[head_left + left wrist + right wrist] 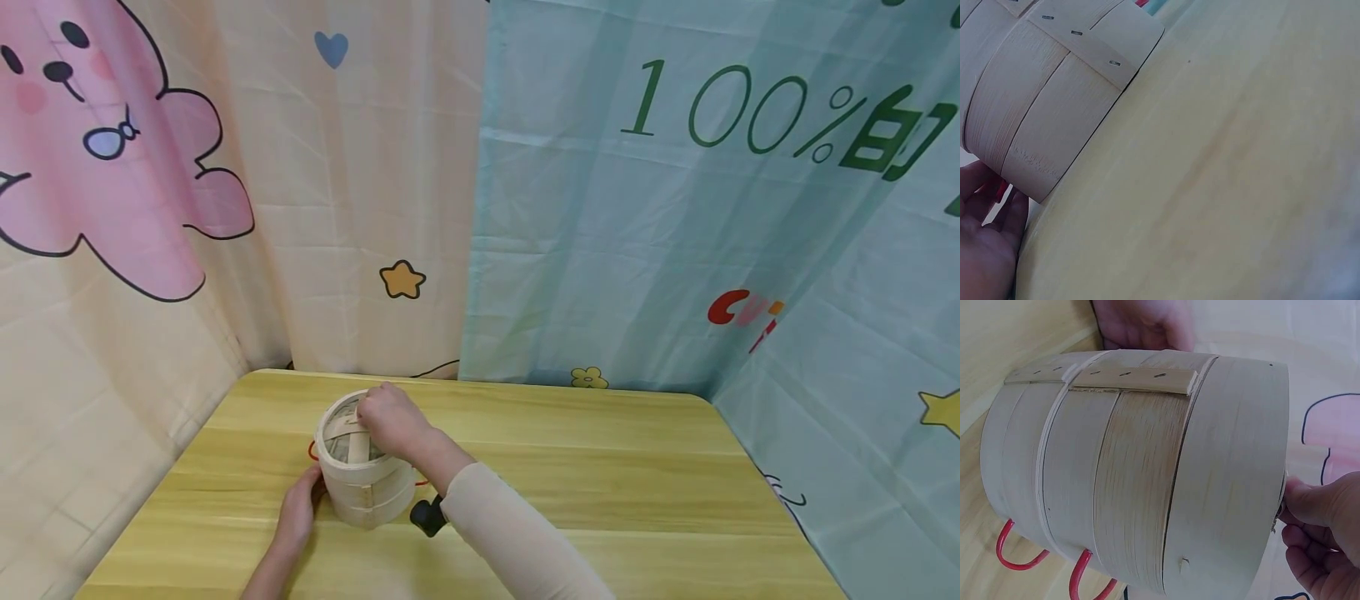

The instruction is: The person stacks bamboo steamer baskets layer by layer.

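Note:
A round, two-tier bamboo steamer point(366, 502) stands upright on the table, its woven lid point(358, 448) on top. At the lid's crossed strap handle is my right hand point(393, 421); thumb and fingers pinch the handle, though the contact is partly hidden. Low on the steamer's left side, my left hand point(296, 510) holds it by the lower red handle, part of which shows between the fingers in the left wrist view. In the right wrist view, red loop handles point(1072, 586) stick out from the opposite side, and the lid sits flush on the upper tier.
The steamer stands on a wood-grain table point(600, 475), left of its middle. Printed curtains point(375, 183) enclose the table's back and sides. A black object point(429, 517) shows beside the right sleeve, just right of the steamer.

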`<state>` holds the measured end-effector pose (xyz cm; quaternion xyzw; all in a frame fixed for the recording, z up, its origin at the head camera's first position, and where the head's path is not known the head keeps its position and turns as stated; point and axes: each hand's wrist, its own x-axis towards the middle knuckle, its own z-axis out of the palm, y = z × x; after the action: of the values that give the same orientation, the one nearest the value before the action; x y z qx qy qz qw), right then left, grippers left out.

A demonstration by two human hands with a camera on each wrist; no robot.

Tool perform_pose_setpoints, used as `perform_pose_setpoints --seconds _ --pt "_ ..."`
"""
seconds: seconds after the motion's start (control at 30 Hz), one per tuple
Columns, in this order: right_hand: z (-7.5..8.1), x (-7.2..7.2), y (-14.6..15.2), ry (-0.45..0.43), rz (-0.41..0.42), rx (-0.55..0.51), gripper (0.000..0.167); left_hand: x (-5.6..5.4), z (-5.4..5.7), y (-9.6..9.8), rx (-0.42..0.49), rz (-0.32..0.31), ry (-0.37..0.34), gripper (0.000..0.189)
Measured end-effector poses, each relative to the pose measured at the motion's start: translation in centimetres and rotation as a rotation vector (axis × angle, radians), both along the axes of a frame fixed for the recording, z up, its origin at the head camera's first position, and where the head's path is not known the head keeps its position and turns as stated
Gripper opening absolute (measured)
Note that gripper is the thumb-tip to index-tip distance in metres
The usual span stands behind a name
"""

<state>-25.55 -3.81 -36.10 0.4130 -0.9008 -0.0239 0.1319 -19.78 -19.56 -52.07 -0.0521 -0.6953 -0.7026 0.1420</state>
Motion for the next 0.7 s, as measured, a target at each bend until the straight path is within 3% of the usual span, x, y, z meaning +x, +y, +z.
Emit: perform_pose_setpoints --seconds 0.4,0.7 --pt "0.41 0.13 0.04 -0.008 0.002 -0.028 0.032 0.05 0.23 -0.04 -0.036 -0.007 -0.048 0.046" --pt "0.39 0.41 -0.15 -0.045 -0.041 -0.015 0.017 0.19 0.22 -0.02 -0.007 -0.017 -0.031 0.048"
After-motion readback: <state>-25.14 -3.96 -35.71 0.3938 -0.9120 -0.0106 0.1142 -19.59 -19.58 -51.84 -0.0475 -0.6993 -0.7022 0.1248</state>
